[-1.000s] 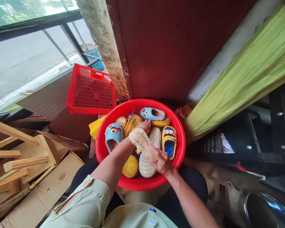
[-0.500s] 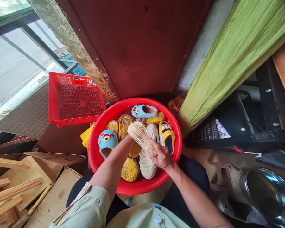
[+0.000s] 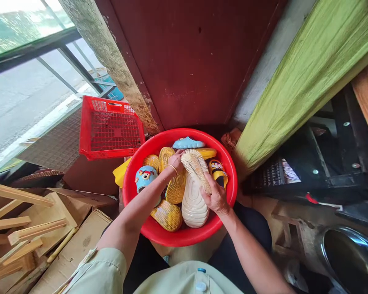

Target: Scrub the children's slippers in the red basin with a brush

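Note:
My right hand (image 3: 216, 198) is closed round a scrub brush (image 3: 196, 165) with pale bristles, held over a white slipper (image 3: 196, 206). The slipper lies sole up, its ridged sole wet. At its far end my left hand (image 3: 176, 160) grips it, fingers partly hidden by the brush. Around it in the red basin (image 3: 179, 241) are several yellow slippers, among them a sole-up one (image 3: 168, 216) at the near left. A blue slipper with a cartoon dog (image 3: 145, 177) sits at the left, another blue slipper (image 3: 188, 143) at the back, and a yellow-and-black one (image 3: 218, 173) at the right.
A red plastic crate (image 3: 112, 128) stands left of the basin. Wooden stools (image 3: 33, 220) and cardboard (image 3: 76, 249) fill the near left. A dark red door (image 3: 190, 69) rises behind, a green cloth (image 3: 282, 81) hangs at the right, and a metal pot (image 3: 349, 257) stands at the near right.
The white slipper has turned so its sole faces up. The back blue slipper has tipped on its side. My left hand shows more, and the brush stays in my right hand.

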`<state>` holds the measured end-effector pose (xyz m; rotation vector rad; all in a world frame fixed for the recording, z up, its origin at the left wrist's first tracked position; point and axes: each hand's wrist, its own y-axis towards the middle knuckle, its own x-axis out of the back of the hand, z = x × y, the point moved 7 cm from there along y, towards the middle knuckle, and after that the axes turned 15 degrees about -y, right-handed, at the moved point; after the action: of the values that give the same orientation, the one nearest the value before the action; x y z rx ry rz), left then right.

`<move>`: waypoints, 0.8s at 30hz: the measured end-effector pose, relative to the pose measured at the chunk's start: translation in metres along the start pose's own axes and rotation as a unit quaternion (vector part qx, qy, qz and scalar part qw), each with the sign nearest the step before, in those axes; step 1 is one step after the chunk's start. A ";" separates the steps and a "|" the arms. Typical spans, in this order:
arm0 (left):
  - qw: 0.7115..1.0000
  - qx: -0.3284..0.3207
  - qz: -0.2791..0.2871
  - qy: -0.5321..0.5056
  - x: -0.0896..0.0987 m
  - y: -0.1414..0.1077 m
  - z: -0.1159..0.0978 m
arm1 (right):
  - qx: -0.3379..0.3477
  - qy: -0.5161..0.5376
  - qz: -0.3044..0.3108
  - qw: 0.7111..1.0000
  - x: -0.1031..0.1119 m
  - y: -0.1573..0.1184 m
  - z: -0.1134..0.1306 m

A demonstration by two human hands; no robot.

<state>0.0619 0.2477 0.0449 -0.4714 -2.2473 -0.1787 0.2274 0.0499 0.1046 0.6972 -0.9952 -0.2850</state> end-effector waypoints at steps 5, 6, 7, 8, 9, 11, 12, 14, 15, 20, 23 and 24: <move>0.999 -0.025 -0.021 0.002 0.028 -0.020 -0.008 | -0.018 -0.030 0.031 0.999 -0.009 -0.005 -0.008; 0.999 -0.029 -0.035 0.002 0.034 -0.024 -0.008 | -0.025 -0.034 0.036 0.998 -0.010 -0.005 -0.009; 0.998 -0.033 -0.048 -0.002 0.040 -0.027 -0.006 | -0.032 -0.036 0.042 0.998 -0.012 -0.005 -0.011; 0.998 -0.034 -0.060 -0.008 0.045 -0.031 -0.005 | -0.038 -0.037 0.048 0.997 -0.013 -0.005 -0.012; 0.997 -0.034 -0.070 -0.016 0.049 -0.035 -0.003 | -0.041 -0.037 0.053 0.997 -0.015 -0.004 -0.012; 0.995 -0.021 -0.091 -0.031 0.058 -0.044 0.003 | -0.045 -0.033 0.059 0.997 -0.017 -0.005 -0.013; 0.994 -0.009 -0.104 -0.041 0.063 -0.049 0.007 | -0.047 -0.029 0.062 0.997 -0.018 -0.005 -0.014; 0.988 0.027 -0.129 -0.077 0.074 -0.063 0.015 | -0.057 -0.020 0.065 0.996 -0.020 -0.006 -0.016; 0.983 0.049 -0.136 -0.111 0.078 -0.072 0.019 | -0.068 -0.016 0.062 0.996 -0.021 -0.006 -0.018; 0.921 0.156 -0.119 -0.336 0.087 -0.125 0.033 | -0.156 -0.004 0.019 0.988 -0.015 -0.003 -0.030; 0.887 0.173 -0.109 -0.414 0.080 -0.156 0.033 | -0.215 0.017 -0.004 0.976 -0.010 -0.003 -0.035; 0.876 0.169 -0.108 -0.438 0.076 -0.164 0.032 | -0.235 0.029 -0.003 0.971 -0.009 -0.004 -0.036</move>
<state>-0.0700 0.1270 0.0850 -0.0947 -3.1340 0.4012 0.2533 0.0663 0.0834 0.2745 -0.8269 -0.4848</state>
